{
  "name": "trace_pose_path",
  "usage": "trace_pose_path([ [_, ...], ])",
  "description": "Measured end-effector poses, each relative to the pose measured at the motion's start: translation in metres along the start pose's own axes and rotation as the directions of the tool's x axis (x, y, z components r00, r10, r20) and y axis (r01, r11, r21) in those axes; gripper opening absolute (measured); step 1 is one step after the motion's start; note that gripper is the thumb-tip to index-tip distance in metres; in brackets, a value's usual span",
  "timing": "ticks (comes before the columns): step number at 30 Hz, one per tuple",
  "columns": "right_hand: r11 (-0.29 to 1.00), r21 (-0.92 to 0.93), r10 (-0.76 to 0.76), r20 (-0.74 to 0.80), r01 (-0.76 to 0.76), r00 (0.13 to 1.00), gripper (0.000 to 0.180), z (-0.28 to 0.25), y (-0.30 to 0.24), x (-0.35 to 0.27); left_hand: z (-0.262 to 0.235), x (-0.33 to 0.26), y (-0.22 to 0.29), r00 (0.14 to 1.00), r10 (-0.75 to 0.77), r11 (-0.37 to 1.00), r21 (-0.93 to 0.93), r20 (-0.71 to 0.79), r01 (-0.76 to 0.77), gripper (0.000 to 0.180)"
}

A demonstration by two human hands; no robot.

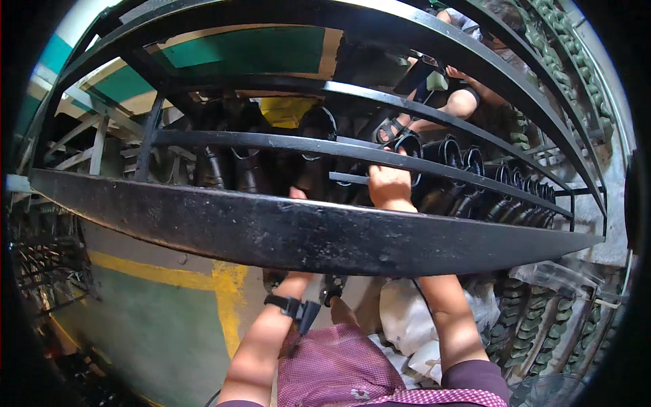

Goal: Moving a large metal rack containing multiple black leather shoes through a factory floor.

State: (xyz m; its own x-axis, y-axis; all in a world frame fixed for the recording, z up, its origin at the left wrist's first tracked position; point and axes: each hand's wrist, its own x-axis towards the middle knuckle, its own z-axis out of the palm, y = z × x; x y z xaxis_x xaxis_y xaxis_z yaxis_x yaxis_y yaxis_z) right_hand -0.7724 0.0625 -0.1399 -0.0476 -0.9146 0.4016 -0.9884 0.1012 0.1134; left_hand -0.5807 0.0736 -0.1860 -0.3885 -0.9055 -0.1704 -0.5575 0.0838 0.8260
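Both arms reach past front bar (305, 230) of blk metal rack. R hand (391, 186) at blk boot (409, 152), fingers up by its open top; grip vs. touch: can't tell. L hand (297, 194) mostly hidden behind bar, only a bit showing, nr 2nd blk boot (313, 173); open or closed: can't tell. More blk boots (468, 180) in row to R. Yellow sheet (288, 112) behind. Co-worker's sandaled foot (391, 130) beyond rack. White sacks (405, 315) below, by R forearm.
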Motion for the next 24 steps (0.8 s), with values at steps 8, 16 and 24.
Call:
trace_pose_path([
  [8, 0.988, -0.135, 0.032, 0.650, 0.073, 0.759, 0.042, 0.006, -0.012, -0.002, 0.097, -0.033, 0.031, 0.905, 0.099, 0.970, 0.163, 0.414, -0.181, 0.064],
  [16, 0.988, -0.150, 0.054, 0.521, 0.029, 0.852, 0.029, 0.024, -0.011, -0.007, 0.084, -0.051, 0.017, 0.953, -0.020, 0.961, -0.258, 0.304, 0.103, 0.065],
  [24, 0.967, -0.249, 0.036, 0.365, 0.061, 0.930, 0.024, 0.030, -0.011, -0.011, 0.074, -0.054, 0.012, 0.975, -0.008, 0.917, -0.388, 0.221, 0.095, 0.059],
])
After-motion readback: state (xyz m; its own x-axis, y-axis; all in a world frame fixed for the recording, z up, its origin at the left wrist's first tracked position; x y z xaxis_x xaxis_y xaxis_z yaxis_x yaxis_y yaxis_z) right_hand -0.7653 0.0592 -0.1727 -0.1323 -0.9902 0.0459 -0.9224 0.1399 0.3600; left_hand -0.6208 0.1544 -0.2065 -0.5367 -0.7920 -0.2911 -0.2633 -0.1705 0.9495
